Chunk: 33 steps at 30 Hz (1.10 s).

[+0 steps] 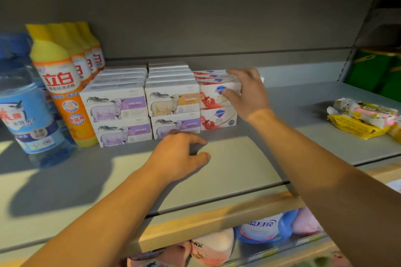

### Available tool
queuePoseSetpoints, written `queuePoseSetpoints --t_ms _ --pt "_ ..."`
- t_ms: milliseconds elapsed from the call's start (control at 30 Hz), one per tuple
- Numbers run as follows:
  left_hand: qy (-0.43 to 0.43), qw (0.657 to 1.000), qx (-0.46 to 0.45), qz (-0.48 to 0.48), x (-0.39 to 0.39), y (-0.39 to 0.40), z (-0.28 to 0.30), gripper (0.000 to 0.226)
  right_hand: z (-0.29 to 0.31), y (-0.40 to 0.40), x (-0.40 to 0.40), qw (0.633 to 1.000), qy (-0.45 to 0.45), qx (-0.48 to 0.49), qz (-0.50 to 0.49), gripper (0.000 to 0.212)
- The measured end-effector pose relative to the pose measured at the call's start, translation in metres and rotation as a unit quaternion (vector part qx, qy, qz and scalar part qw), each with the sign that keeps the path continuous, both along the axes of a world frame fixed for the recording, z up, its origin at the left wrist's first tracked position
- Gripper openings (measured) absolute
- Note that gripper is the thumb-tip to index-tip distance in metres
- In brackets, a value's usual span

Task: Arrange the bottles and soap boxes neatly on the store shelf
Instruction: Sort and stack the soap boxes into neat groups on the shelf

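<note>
Nearest the camera, two bare forearms reach over the grey metal shelf (238, 158). At far left stand a clear blue-labelled plastic bottle (26, 115) and a row of yellow-and-orange detergent bottles (63, 84), already lined up. Next come white sheep-printed soap boxes (141, 104), stacked squarely. The left hand (180, 154) hovers loosely curled, holding nothing. The right hand (247, 93) grips the top white-and-red soap box (212, 95), seemingly squaring that stack. Loose yellow-and-pink packets (364, 117) remain untidy at right.
</note>
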<state>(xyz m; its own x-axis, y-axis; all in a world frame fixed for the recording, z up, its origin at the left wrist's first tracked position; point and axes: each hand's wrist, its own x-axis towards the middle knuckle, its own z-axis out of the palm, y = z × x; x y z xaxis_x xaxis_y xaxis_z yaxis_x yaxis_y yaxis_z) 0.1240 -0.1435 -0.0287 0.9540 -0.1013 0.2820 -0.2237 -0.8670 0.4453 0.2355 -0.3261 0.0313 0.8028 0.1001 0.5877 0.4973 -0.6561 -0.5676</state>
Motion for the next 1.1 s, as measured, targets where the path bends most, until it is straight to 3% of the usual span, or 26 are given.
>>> queuePoseSetpoints --t_ms 233,500,1100 --pt "-0.007 1.0 -0.001 0.0 0.004 0.001 -0.003 0.037 -0.015 0.0 0.006 0.999 -0.015 -0.026 -0.017 0.059" --pt "-0.003 1.0 -0.004 0.0 0.002 0.0 0.0 0.037 -0.017 0.009 0.014 0.999 -0.028 -0.008 -0.023 0.054" --pt "0.01 1.0 -0.02 0.014 -0.002 -0.002 0.005 0.034 -0.023 0.005 0.035 0.999 -0.028 -0.005 0.03 0.062"
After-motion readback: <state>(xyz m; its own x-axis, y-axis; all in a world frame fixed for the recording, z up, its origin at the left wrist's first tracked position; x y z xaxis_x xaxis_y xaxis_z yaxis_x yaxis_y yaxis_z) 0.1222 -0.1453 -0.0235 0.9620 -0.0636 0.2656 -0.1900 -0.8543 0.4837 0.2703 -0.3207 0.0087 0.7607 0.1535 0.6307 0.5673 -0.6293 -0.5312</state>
